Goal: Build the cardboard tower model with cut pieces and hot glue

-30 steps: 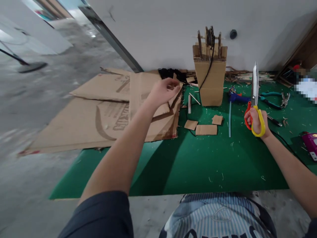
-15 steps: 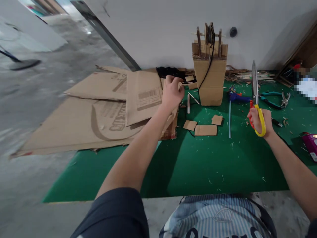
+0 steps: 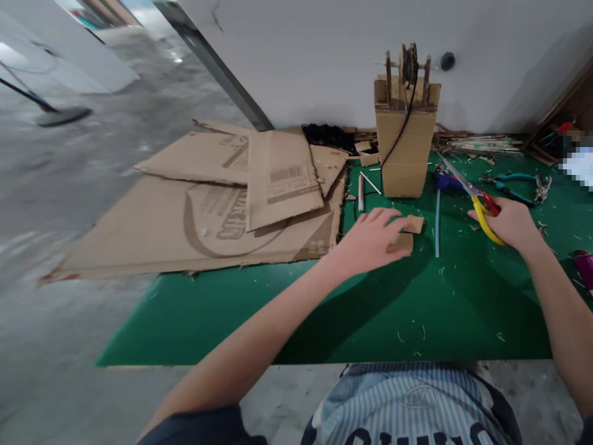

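My left hand (image 3: 370, 238) reaches over the green mat (image 3: 287, 309), fingers spread, above small cardboard pieces (image 3: 406, 233); whether it touches them I cannot tell. My right hand (image 3: 507, 222) grips the yellow and red handles of scissors (image 3: 472, 194), whose blades point up-left and lie low over the mat. A tall cardboard box model (image 3: 406, 145) with wooden posts and a black cord stands behind both hands.
Large flattened cardboard sheets (image 3: 222, 204) lie on the left, partly off the mat. A blue glue gun (image 3: 445, 181), teal pliers (image 3: 519, 182), a white stick (image 3: 361, 200), a pale blue rod (image 3: 437, 216) and wood strips (image 3: 482, 145) lie near the wall.
My left hand left the cardboard sheets and moved right to the small pieces. My right hand lowered the scissors from upright to tilted flat near the mat.
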Tool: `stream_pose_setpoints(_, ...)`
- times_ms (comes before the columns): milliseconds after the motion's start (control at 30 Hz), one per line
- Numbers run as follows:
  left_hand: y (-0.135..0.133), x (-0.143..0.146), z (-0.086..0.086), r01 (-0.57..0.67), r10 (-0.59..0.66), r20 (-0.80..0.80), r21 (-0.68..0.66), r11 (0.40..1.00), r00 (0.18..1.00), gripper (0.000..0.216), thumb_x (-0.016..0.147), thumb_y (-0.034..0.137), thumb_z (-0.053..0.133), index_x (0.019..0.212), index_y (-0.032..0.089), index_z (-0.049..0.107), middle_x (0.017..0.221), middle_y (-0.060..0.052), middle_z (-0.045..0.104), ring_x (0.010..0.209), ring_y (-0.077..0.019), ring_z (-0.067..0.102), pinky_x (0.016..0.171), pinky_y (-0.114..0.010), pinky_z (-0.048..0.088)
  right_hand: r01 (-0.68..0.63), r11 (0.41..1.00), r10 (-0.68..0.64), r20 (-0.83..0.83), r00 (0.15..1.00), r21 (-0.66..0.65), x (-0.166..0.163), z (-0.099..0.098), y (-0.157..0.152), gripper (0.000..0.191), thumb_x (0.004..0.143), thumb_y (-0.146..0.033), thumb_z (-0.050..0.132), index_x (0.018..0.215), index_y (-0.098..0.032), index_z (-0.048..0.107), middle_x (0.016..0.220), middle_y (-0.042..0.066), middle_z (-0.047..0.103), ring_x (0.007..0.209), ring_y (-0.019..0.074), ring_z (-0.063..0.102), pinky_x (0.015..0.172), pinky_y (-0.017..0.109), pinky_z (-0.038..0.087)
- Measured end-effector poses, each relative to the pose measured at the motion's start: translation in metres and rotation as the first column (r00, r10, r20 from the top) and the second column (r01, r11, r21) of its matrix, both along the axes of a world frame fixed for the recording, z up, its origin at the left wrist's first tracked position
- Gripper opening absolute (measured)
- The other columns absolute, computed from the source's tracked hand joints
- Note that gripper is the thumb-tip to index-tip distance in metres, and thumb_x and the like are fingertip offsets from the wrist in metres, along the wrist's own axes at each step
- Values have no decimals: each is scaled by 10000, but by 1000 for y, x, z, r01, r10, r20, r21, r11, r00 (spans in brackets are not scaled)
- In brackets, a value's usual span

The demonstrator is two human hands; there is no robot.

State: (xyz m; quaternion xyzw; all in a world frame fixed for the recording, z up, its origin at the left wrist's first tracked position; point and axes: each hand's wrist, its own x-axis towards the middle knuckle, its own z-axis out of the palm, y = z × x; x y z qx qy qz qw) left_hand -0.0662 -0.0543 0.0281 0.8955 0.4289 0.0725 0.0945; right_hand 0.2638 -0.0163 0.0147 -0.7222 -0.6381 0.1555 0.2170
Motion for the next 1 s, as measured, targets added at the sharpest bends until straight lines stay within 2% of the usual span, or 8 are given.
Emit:
stream_pose_setpoints(100, 0, 18, -23, 77, -75, -43, 34, 996, 996, 581, 1012, 513, 542, 1493, 196, 469, 1633, -195, 410, 1537, -392, 366, 1215, -613, 373, -30, 998, 26, 82, 996, 52, 11, -2, 2, 445, 683, -608, 828, 751, -217, 627, 703, 72, 661, 599, 198, 543, 592, 350, 419)
stream_pose_setpoints(267, 2, 31, -57, 45, -54, 105, 81, 996, 993, 531, 1042, 438, 513, 1491, 164, 435, 1597, -209, 457, 1514, -339, 438, 1239, -564, 395, -28, 992, 13, 122, 992, 120, 18, -5, 3, 401, 726, -574, 800, 692, -220, 615, 645, 50, 611, 576, 187, 502, 578, 348, 398)
stream_pose_setpoints(433, -7, 37, -58, 69, -137, 309, 220, 973, 941, 486, 1004, 484, 579, 1377, 175, 535, 1478, -195, 586, 1466, -363, 494, 1224, -627, 398, 156, 964, -54, -416, 908, 214, -19, -14, -2, 472, 719, -657, 769, 797, -210, 641, 677, 21, 608, 545, 170, 529, 513, 335, 438)
stream_pose_setpoints(633, -22, 65, -27, 66, 99, 655, -224, 972, 749, 847, 908, 588, 667, 1543, 139, 333, 1589, -263, 429, 1471, -397, 460, 1153, -604, 487, 18, 952, 228, -747, 625, 305, -74, -21, -33, 497, 766, -613, 762, 1075, -251, 617, 803, -6, 634, 647, 166, 616, 603, 334, 554)
stream_pose_setpoints(733, -30, 85, -14, 140, 188, 749, -351, 926, 635, 777, 877, 424, 713, 1510, 156, 351, 1496, -226, 495, 1355, -334, 556, 1089, -517, 545, -171, 921, 368, -639, 675, 350, -84, -25, -48, 374, 828, -582, 711, 960, -242, 627, 759, -6, 611, 640, 157, 580, 610, 323, 531)
stream_pose_setpoints(800, -37, 95, -8, 195, 277, 775, -453, 870, 568, 623, 879, 293, 663, 1430, 145, 412, 1205, -145, 613, 1071, -233, 659, 935, -413, 601, -223, 885, 418, -484, 769, 409, -85, -26, -53, 355, 847, -562, 676, 779, -233, 557, 669, -16, 547, 590, 141, 506, 566, 309, 464)
stream_pose_setpoints(900, -49, 98, -6, 280, 391, 786, -559, 781, 478, 453, 879, 189, 583, 1314, 157, 458, 856, 0, 545, 712, -126, 567, 707, -295, 569, -315, 811, 485, -267, 833, 492, -83, -23, -54, 382, 859, -503, 627, 682, -243, 411, 601, -35, 450, 543, 121, 412, 506, 287, 356)
stream_pose_setpoints(1000, -58, 87, -8, 201, 391, 814, -508, 838, 429, 317, 898, 196, 576, 1208, 181, 512, 856, -2, 543, 740, -131, 552, 726, -284, 555, -511, 743, 608, -117, 785, 433, -86, -15, -56, 256, 868, -417, 600, 768, -236, 450, 701, -12, 525, 592, 132, 463, 518, 284, 375)
